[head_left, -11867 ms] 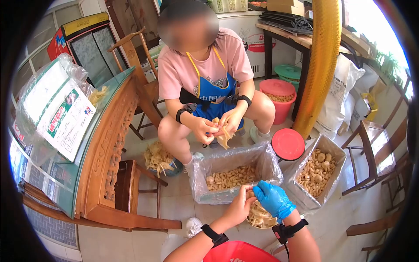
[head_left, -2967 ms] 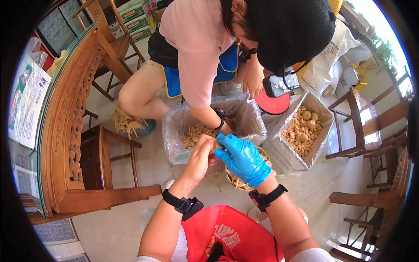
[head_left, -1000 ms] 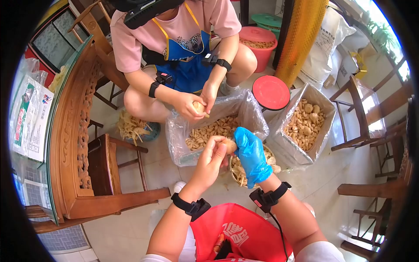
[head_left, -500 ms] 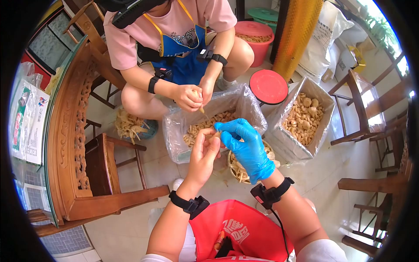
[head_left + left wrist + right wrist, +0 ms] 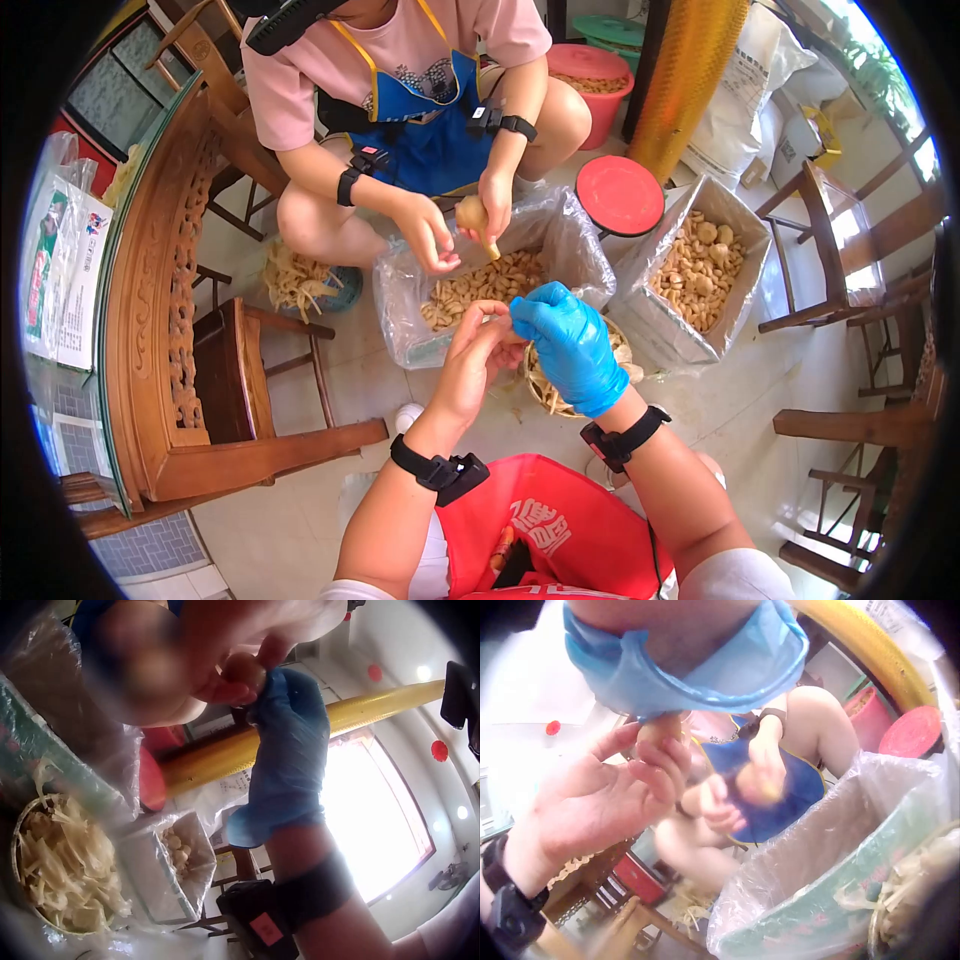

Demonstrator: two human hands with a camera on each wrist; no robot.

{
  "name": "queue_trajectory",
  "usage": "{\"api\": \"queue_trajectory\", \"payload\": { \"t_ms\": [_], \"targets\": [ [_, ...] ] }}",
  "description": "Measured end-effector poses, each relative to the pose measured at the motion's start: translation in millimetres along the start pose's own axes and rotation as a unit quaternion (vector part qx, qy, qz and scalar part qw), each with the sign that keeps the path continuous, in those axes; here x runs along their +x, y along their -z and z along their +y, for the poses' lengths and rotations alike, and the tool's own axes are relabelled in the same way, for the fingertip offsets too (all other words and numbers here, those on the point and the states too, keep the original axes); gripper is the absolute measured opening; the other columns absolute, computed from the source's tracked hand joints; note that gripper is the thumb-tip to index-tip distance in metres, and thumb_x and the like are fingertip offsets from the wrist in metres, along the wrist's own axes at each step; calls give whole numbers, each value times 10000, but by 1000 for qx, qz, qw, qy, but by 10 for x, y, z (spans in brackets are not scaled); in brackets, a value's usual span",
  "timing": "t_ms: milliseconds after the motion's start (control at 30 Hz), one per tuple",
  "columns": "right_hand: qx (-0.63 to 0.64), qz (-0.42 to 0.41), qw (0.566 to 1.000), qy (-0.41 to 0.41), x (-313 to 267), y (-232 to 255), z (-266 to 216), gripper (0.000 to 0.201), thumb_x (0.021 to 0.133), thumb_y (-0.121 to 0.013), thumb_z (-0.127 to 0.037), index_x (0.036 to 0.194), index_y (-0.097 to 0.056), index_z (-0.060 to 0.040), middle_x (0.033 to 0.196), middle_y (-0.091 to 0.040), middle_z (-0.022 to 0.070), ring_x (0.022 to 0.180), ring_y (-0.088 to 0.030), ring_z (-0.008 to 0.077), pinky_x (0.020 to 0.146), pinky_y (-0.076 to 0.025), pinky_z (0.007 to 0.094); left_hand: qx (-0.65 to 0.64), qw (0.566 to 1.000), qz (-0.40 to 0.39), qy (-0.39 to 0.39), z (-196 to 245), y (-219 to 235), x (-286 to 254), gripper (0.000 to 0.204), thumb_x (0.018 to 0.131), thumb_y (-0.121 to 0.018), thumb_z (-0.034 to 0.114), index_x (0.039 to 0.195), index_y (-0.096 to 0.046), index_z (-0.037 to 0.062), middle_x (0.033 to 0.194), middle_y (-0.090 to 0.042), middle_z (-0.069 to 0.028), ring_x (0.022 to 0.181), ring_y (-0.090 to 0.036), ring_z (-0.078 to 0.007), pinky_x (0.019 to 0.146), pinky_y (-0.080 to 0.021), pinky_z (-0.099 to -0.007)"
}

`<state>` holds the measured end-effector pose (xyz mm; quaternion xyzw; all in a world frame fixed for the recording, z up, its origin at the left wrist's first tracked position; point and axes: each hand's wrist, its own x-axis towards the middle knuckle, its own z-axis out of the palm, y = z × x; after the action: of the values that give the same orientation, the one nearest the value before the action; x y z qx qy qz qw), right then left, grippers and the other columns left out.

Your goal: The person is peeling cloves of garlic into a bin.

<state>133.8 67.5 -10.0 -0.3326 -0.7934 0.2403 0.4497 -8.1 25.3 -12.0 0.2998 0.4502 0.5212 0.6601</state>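
Note:
My bare left hand holds a brownish garlic bulb in its curled fingers. In the left wrist view the same round bulb shows between left fingertips and blue glove. My right hand, in a blue glove, pinches at the bulb's side, its fingertips partly hidden. Both hands are above a round basket of pale peelings. Just beyond them stands a plastic-lined box with many garlic cloves. Across it, another person's hand holds a garlic bulb with a stem.
A second lined box of cloves and bulbs stands right, beside a red-topped stool. Peelings fill a bucket at left, near a carved wooden table and a stool. Wooden chairs stand at right.
My gloved fingers were spread half a second ago and are now curled in at the bulb. The other person's hands have parted, leaving their bulb in one hand with its stem pointing down.

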Motion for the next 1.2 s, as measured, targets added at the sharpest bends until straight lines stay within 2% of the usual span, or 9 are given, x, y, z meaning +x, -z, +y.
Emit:
{"api": "queue_trajectory", "payload": {
  "t_ms": [167, 233, 333, 400, 700, 867, 933, 1100, 1200],
  "targets": [
    [-11, 8, 1000, 25, -29, -17, -1, 154, 716, -618, -12, 858, -581, -58, 787, -557, 100, 690, -584, 280, 587, -482, 344, -15, 1000, -17, -4, 24, -9, -40, 199, 979, -436, 235, 1084, -461, 69, 860, -601, -53, 765, -536, -118, 690, -406, -253],
    [6, 20, 1000, 21, -37, -59, -9, 145, 733, -615, -1, 865, -583, -52, 782, -552, 94, 680, -588, 270, 590, -482, 332, 105, 992, 1, -69, 10, -33, -59, 213, 974, -480, 230, 1100, -458, 60, 899, -599, -51, 783, -535, -105, 688, -414, -242],
    [75, 118, 987, -74, 10, -108, -34, 118, 773, -608, 9, 883, -596, -32, 759, -543, 80, 659, -587, 206, 599, -474, 302, 123, 982, 33, -141, -45, -69, -34, 258, 958, -531, 208, 1157, -477, 52, 968, -594, -48, 839, -541, -94, 731, -433, -237],
    [230, 88, 952, -182, 27, -75, -61, 99, 792, -611, -1, 890, -615, -12, 752, -539, 66, 657, -570, 145, 604, -464, 283, 135, 976, 45, -167, -32, -22, 2, 272, 940, -563, 174, 1173, -497, 51, 997, -587, -39, 855, -541, -84, 760, -442, -235],
    [270, -26, 924, -271, 55, 108, 48, 228, 797, -687, -96, 1011, -664, -24, 820, -594, 58, 690, -550, 125, 641, -476, 268, 243, 941, 45, -231, -83, 87, 68, 312, 928, -569, 135, 1221, -530, 34, 1063, -581, -56, 898, -557, -111, 798, -456, -253],
    [181, -41, 961, -205, 100, 202, 26, 317, 775, -712, -107, 1084, -661, -64, 827, -600, 86, 692, -560, 159, 649, -476, 287, 282, 932, 13, -226, -42, 90, 68, 332, 934, -564, 183, 1225, -528, 26, 1045, -584, -85, 909, -563, -147, 802, -460, -276],
    [157, -73, 971, -167, 77, 217, 67, 336, 769, -714, -103, 1100, -659, -78, 824, -597, 98, 689, -567, 181, 651, -479, 294, 386, 888, 34, -246, -94, 139, 72, 355, 936, -562, 205, 1238, -518, 23, 1029, -584, -95, 912, -570, -167, 802, -463, -289],
    [127, -107, 974, -152, 20, 192, 120, 303, 781, -694, -98, 1082, -664, -81, 817, -597, 123, 689, -581, 256, 651, -487, 327, 344, 913, 43, -213, -228, 104, 59, 380, 934, -564, 208, 1239, -504, -11, 1030, -572, -103, 897, -558, -185, 793, -458, -294],
    [99, -107, 977, -158, 11, 164, 122, 310, 777, -718, -85, 1082, -668, -61, 857, -633, 92, 703, -594, 160, 656, -493, 284, 336, 913, 50, -227, -226, 94, 77, 386, 937, -557, 200, 1241, -492, -30, 1029, -558, -111, 877, -547, -195, 778, -455, -295]
  ]
}}
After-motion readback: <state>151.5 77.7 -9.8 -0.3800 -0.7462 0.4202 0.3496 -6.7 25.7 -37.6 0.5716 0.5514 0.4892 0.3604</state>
